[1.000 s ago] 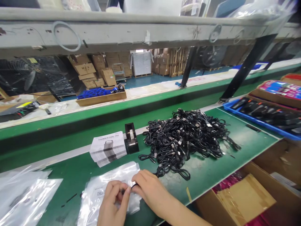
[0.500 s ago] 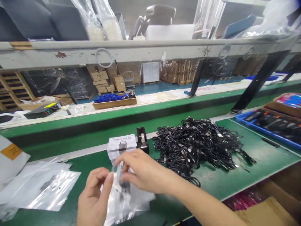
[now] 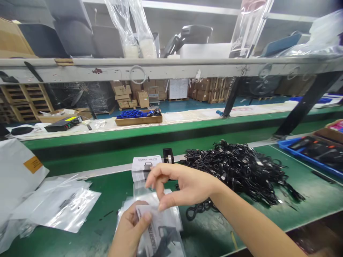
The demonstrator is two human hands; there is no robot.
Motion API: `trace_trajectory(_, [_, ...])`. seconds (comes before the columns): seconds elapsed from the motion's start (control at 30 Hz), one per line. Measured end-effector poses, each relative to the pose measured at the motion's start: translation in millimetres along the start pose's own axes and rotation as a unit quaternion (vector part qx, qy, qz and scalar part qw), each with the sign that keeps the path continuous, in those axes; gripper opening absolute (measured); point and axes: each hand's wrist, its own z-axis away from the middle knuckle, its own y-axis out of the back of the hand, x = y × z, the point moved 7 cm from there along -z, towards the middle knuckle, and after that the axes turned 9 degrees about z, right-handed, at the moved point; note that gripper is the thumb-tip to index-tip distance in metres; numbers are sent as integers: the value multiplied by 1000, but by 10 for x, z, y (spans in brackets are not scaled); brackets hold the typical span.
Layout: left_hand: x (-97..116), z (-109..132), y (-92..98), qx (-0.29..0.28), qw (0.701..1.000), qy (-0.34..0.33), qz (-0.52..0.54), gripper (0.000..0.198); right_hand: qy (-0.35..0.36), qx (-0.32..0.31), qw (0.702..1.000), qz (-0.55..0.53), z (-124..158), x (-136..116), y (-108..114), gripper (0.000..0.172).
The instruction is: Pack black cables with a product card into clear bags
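My left hand (image 3: pixel 130 230) grips a clear plastic bag (image 3: pixel 160 233) with a printed leaflet and a dark item inside, thumb pressed on its front. My right hand (image 3: pixel 178 185) hovers just above the bag's open top, fingers curled, thumb tip touching the bag's edge. Beneath lies a stack of more clear bags (image 3: pixel 171 200). A stack of white printed leaflets (image 3: pixel 146 164) sits just behind my right hand, with a black tape dispenser (image 3: pixel 168 155) beside it. A large heap of black coiled cables (image 3: pixel 235 171) lies to the right on the green table (image 3: pixel 107 192).
Filled clear bags (image 3: pixel 61 207) and a white mailer bag (image 3: pixel 16 171) lie at left. A blue tray (image 3: pixel 313 155) with black devices stands at right. A cardboard tray of blue parts (image 3: pixel 138 117) sits on the far bench under a grey shelf (image 3: pixel 171 67).
The view has tilted up. My left hand has shifted down with the bag, and my right hand has lifted off the bag's front to its top edge.
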Motion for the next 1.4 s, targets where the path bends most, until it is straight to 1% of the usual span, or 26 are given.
trace_trajectory(0.07, [23,-1,66,48,996,-37,-64,32,-37,64,997,-2,175,213,24,39])
trace_trajectory(0.13, [42,4,130,92,984,-70,-137,34,-92,136,986,-20,383,477,-1,57])
trace_trajectory(0.17, [38,9,156,112,977,-74,-163,37,-127,156,979,-34,481,617,-61,68])
trace_trajectory(0.2, [22,12,174,128,974,-68,-175,41,-159,160,973,-49,560,747,-154,77])
trace_trajectory(0.23, [-3,13,185,140,973,-56,-176,45,-186,164,967,-62,622,859,-252,80])
trace_trajectory(0.27, [-26,8,185,145,973,-44,-172,47,-208,173,960,-70,665,950,-338,74])
trace_trajectory(0.3, [-35,-3,173,142,974,-42,-173,48,-225,185,954,-74,689,1019,-408,61])
trace_trajectory(0.37, [3,-41,145,128,967,-74,-208,42,-246,214,943,-73,690,1102,-487,26])
trace_trajectory(0.4, [31,-63,149,126,960,-96,-232,37,-251,223,939,-71,673,1122,-502,14])
trace_trajectory(0.43, [47,-88,174,129,953,-110,-252,34,-255,226,938,-67,653,1134,-504,13])
trace_trajectory(0.5, [23,-144,284,146,947,-98,-271,33,-259,231,937,-50,626,1143,-469,17])
trace_trajectory(0.57, [-36,-194,402,154,947,-61,-275,39,-265,240,933,-23,633,1153,-410,23])
trace_trajectory(0.63, [-68,-222,465,150,945,-43,-287,46,-272,245,931,-12,651,1178,-382,29])
trace_trajectory(0.7, [-74,-233,476,145,944,-41,-294,48,-275,242,930,-25,659,1220,-399,22])
trace_trajectory(0.77, [-74,-240,462,142,947,-43,-286,47,-283,245,926,-43,660,1276,-429,23])
trace_trajectory(0.8, [-76,-244,461,146,949,-42,-277,45,-290,248,923,-53,660,1306,-441,21])
trace_trajectory(0.87, [-84,-250,492,169,951,-33,-256,43,-299,258,916,-72,665,1351,-444,9])
trace_trajectory(0.9, [-92,-253,514,178,952,-26,-248,41,-297,262,915,-78,666,1357,-436,9])
trace_trajectory(0.93, [-98,-259,527,180,954,-21,-241,40,-288,262,918,-78,666,1349,-422,10])
trace_trajectory(1.0, [-113,-279,515,155,963,-11,-222,36,-255,257,931,-53,664,1296,-380,15])
trace_trajectory(1.07, [-119,-291,488,135,976,1,-172,36,-214,251,944,-12,670,1232,-345,25])
trace_trajectory(1.17, [-124,-309,420,127,991,21,-48,50,-170,243,954,41,684,1180,-344,37])
trace_trajectory(1.23, [-114,-334,336,107,994,20,-18,64,-153,228,959,69,677,1165,-379,42])
trace_trajectory(1.27, [-108,-344,294,97,994,16,-41,69,-146,219,961,82,669,1151,-399,44])
trace_trajectory(1.3, [-102,-350,263,92,992,10,-85,68,-140,210,963,94,662,1132,-417,44])
trace_trajectory(1.4, [-138,-339,210,87,973,19,-214,50,-143,195,965,105,667,1068,-428,43])
